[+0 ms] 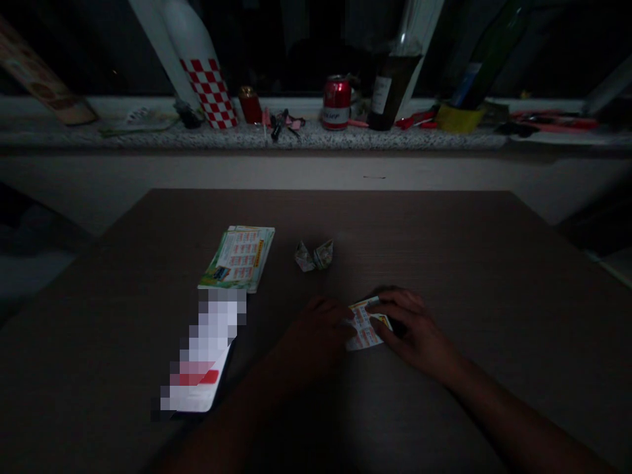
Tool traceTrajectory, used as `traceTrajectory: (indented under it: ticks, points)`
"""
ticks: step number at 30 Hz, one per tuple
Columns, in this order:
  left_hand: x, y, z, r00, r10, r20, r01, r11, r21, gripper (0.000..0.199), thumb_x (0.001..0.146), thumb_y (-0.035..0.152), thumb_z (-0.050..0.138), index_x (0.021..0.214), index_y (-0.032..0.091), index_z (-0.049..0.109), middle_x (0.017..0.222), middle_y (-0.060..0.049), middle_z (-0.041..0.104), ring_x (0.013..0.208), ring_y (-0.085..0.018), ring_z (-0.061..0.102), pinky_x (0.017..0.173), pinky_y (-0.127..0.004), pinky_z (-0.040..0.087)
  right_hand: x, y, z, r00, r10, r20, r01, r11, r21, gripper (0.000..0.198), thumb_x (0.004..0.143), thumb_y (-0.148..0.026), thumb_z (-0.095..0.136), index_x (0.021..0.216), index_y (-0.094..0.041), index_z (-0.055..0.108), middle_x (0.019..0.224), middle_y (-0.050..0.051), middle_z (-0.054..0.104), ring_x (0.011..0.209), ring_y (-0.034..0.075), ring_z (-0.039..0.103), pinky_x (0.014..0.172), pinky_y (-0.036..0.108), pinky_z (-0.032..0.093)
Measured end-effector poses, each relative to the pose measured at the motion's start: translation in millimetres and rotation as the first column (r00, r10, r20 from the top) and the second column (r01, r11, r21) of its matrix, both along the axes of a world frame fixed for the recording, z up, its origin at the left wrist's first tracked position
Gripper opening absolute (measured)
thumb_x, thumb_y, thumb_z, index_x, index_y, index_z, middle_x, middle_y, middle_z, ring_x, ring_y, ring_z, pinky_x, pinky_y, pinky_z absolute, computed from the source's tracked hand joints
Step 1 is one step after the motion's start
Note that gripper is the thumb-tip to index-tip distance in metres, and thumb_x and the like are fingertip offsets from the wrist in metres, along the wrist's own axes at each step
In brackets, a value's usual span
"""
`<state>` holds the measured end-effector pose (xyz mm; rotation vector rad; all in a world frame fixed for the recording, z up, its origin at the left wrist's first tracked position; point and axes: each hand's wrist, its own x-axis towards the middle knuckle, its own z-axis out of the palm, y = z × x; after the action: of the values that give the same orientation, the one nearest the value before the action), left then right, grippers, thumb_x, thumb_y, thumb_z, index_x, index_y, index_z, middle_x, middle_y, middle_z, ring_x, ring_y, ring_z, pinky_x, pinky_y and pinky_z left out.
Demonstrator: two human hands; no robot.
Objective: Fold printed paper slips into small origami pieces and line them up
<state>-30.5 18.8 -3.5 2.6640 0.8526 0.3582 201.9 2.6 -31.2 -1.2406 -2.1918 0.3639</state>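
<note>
A small sheet of printed paper (364,330) with calendar-like blocks lies on the table between my hands. My left hand (318,332) is dark, its fingertips on the sheet's left edge. From the other side, my right hand (412,326) grips the sheet's right edge, thumb below and fingers above. Beyond my hands stand two small folded paper pieces, a left one (305,257) and a right one (324,255), side by side. A stack of green and white calendar leaflets (241,257) lies to their left.
Below the leaflets, a phone (197,396) lies with its screen lit and partly pixelated. The brown table (419,230) ends at a wall under a granite windowsill (306,139). On the sill stand a checkered bottle (210,92), a red can (336,104) and a dark bottle (385,95).
</note>
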Motion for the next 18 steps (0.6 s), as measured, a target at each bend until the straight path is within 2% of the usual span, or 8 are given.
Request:
traceTrajectory:
  ticks: [2,3,6,9,15,18]
  points:
    - [0.2,-0.7,3.2,1.0,0.0,-0.013,-0.001,0.999,-0.044,0.026,0.079,0.01,0.059,0.102,0.019,0.067,0.121,-0.006,0.061,0.116,-0.023,0.051,0.105,-0.041,0.033,-0.6,-2.6,2.2,0.999,-0.009,0.049,0.007,0.999,0.047,0.022,0.087,-0.021,0.057,0.108,-0.023,0.065,0.132,0.013,0.052,0.12,0.03,0.049,0.095,0.049,0.042]
    - [0.4,-1.0,4.6,1.0,0.011,-0.008,-0.012,0.998,-0.059,0.027,0.079,0.01,0.06,0.103,0.019,0.067,0.121,-0.006,0.061,0.116,-0.023,0.051,0.104,-0.041,0.033,-1.2,-3.7,3.4,0.998,0.007,0.055,-0.011,0.998,0.061,0.022,0.088,-0.018,0.056,0.107,-0.022,0.065,0.137,0.012,0.048,0.124,0.03,0.045,0.098,0.049,0.04]
    - [0.9,-1.5,7.8,1.0,0.02,-0.009,-0.021,0.994,-0.105,0.027,0.077,0.012,0.061,0.103,0.02,0.067,0.121,-0.006,0.06,0.114,-0.023,0.05,0.102,-0.04,0.034,-3.7,-5.2,6.7,0.992,0.118,0.052,-0.12,0.992,0.041,0.021,0.088,-0.016,0.055,0.106,-0.022,0.064,0.126,0.011,0.056,0.121,0.027,0.048,0.1,0.048,0.039]
    - [0.4,-1.5,9.3,1.0,0.024,0.0,-0.024,0.989,-0.143,0.031,0.077,0.012,0.062,0.106,0.021,0.067,0.122,-0.005,0.059,0.116,-0.023,0.049,0.103,-0.04,0.033,-5.9,-5.0,9.7,0.989,0.137,0.057,-0.135,0.99,-0.038,0.024,0.088,-0.019,0.057,0.111,-0.023,0.063,0.115,0.009,0.061,0.112,0.025,0.053,0.1,0.048,0.039]
    - [-5.6,3.4,7.0,0.996,0.005,0.093,0.013,0.982,-0.187,0.041,0.074,0.009,0.063,0.111,0.026,0.066,0.122,-0.003,0.059,0.116,-0.02,0.049,0.105,-0.038,0.031,-7.3,-7.0,15.1,0.99,0.127,0.061,-0.119,0.985,-0.122,0.025,0.087,-0.02,0.058,0.111,-0.025,0.062,0.118,0.008,0.059,0.114,0.025,0.051,0.101,0.048,0.036]
    - [-8.1,6.1,5.6,0.992,0.004,0.124,0.021,0.979,-0.202,0.039,0.073,0.01,0.065,0.109,0.027,0.067,0.121,-0.003,0.06,0.115,-0.02,0.05,0.105,-0.038,0.031,-7.1,-7.3,15.5,0.99,0.126,0.056,-0.118,0.984,-0.137,0.029,0.086,-0.019,0.058,0.114,-0.026,0.06,0.119,0.007,0.058,0.115,0.025,0.05,0.102,0.048,0.035]
